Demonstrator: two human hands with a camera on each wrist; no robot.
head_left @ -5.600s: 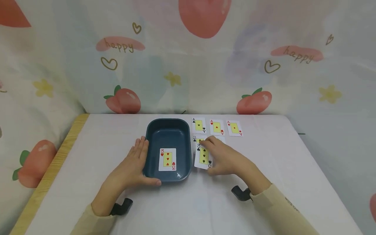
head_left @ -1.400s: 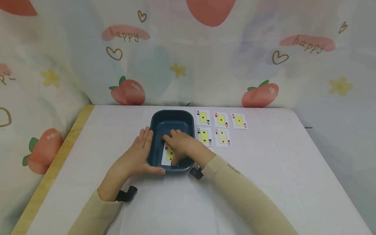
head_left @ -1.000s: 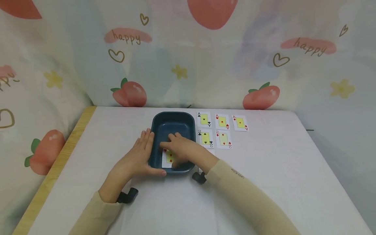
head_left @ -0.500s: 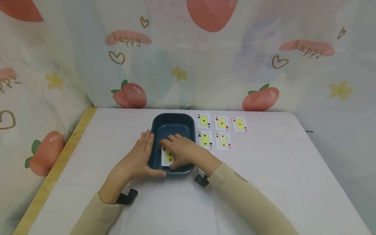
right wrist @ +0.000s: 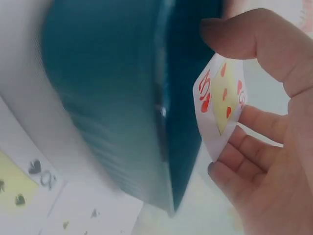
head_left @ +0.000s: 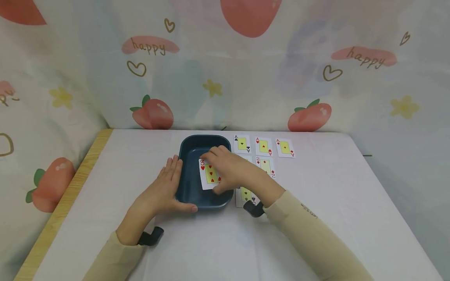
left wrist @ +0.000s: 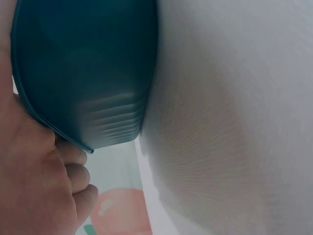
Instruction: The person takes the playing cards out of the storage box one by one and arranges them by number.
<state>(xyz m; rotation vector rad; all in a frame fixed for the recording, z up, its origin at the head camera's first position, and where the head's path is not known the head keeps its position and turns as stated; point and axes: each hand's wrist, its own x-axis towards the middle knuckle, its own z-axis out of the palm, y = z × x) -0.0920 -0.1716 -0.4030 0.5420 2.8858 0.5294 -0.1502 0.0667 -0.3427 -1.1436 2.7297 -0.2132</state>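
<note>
My right hand (head_left: 230, 168) pinches a playing card, the three of hearts (head_left: 210, 175), and holds it up over the dark blue tray (head_left: 205, 201). In the right wrist view the three of hearts (right wrist: 222, 100) looks bent between thumb and fingers. My left hand (head_left: 158, 193) lies along the tray's left side with straight fingers, its thumb by the near rim. The left wrist view shows that hand (left wrist: 39, 181) against the rim. A three of spades (head_left: 245, 194) lies right of the tray, partly under my right wrist.
Right of the tray, the back row has the ace of clubs (head_left: 242, 144), ace of hearts (head_left: 263, 146) and ace of diamonds (head_left: 285, 148). Before them lies the two of diamonds (head_left: 265, 166); my right hand mostly hides the two of clubs. A patterned backdrop (head_left: 246, 78) stands behind the table.
Earlier my right hand set the three of spades on the table. It then reached into the tray, and has now lifted the three of hearts up and rightward. My left hand stays.
</note>
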